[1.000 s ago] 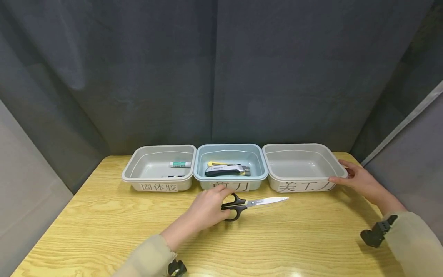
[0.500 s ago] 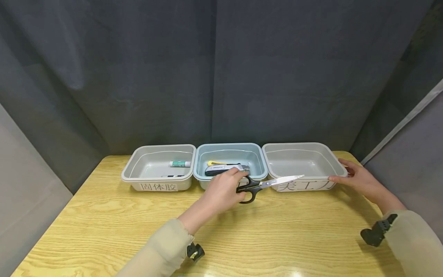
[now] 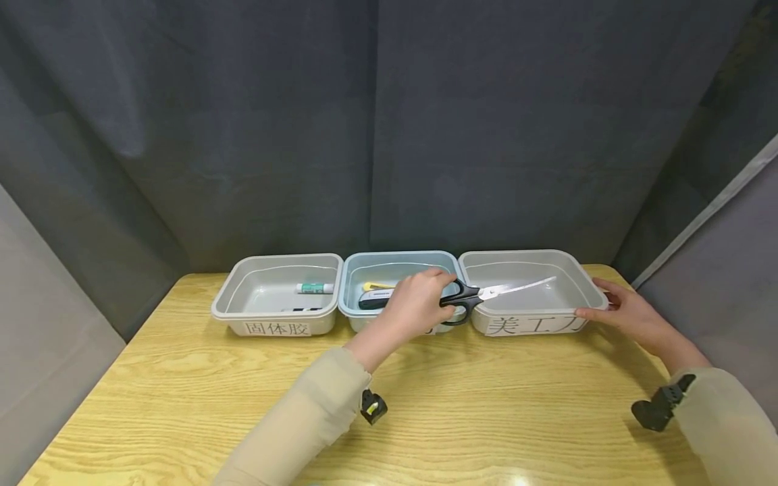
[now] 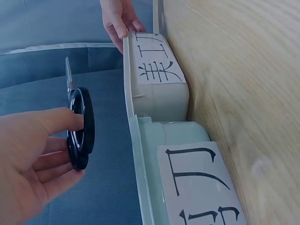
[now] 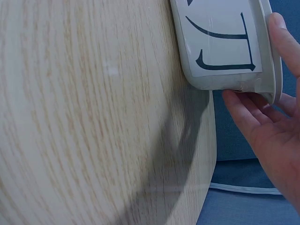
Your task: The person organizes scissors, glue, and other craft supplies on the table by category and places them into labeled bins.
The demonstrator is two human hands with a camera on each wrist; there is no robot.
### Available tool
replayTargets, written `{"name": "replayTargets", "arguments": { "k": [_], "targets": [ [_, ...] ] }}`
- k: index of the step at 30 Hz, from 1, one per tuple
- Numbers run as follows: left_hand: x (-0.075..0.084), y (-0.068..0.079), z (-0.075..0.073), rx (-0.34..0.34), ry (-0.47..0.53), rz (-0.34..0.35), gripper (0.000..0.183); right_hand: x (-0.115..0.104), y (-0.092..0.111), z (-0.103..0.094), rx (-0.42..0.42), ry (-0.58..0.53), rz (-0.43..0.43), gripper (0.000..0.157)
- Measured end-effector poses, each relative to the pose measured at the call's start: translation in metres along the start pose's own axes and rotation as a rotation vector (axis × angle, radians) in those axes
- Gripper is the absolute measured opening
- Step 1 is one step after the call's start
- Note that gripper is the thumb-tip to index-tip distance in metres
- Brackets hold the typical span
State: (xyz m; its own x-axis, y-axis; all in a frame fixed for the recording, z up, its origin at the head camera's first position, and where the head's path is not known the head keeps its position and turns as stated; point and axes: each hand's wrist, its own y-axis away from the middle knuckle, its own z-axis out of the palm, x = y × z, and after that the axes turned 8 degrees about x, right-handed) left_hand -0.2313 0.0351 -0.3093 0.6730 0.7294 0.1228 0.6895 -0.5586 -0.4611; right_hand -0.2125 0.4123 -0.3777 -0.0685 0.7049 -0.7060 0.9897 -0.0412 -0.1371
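My left hand (image 3: 413,307) pinches a pair of scissors (image 3: 469,294) by its black handles. The handles hang over the right part of the blue bin (image 3: 401,254), and the silver blades point right, over the right grey bin (image 3: 516,258). In the left wrist view the thumb presses the scissors' handle (image 4: 89,112) against the fingers. At the right grey bin's front right corner, my right hand (image 3: 638,324) grips the rim, thumb in front. A grey-and-black utility knife (image 3: 375,297) and a yellow cutter (image 3: 378,286) lie in the blue bin, partly hidden by my left hand.
The left grey bin (image 3: 243,293) holds a green-and-white glue stick (image 3: 315,288) and a dark-and-white item. The bins stand side by side along the back of the wooden table (image 3: 462,405), with paper labels in front. A dark curtain (image 3: 365,135) hangs behind.
My left hand has carried the scissors up, forward and right, from in front of the blue bin to above the bins. My right hand stays on the bin's corner.
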Motion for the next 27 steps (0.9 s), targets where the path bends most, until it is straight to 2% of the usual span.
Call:
{"name": "replayTargets", "arguments": {
  "k": [10, 18, 27],
  "targets": [
    [0.009, -0.032, 0.019, -0.059, 0.009, -0.033, 0.047, -0.003, 0.003, -0.002, -0.005, 0.0, 0.021, 0.08],
    [0.019, -0.057, 0.04, -0.026, 0.028, -0.021, 0.039, -0.007, 0.004, -0.002, -0.005, 0.023, 0.037, 0.083],
    [0.023, -0.07, 0.057, -0.075, -0.011, -0.06, 0.042, -0.005, 0.002, 0.001, -0.005, 0.003, 0.028, 0.082]
  ]
}}
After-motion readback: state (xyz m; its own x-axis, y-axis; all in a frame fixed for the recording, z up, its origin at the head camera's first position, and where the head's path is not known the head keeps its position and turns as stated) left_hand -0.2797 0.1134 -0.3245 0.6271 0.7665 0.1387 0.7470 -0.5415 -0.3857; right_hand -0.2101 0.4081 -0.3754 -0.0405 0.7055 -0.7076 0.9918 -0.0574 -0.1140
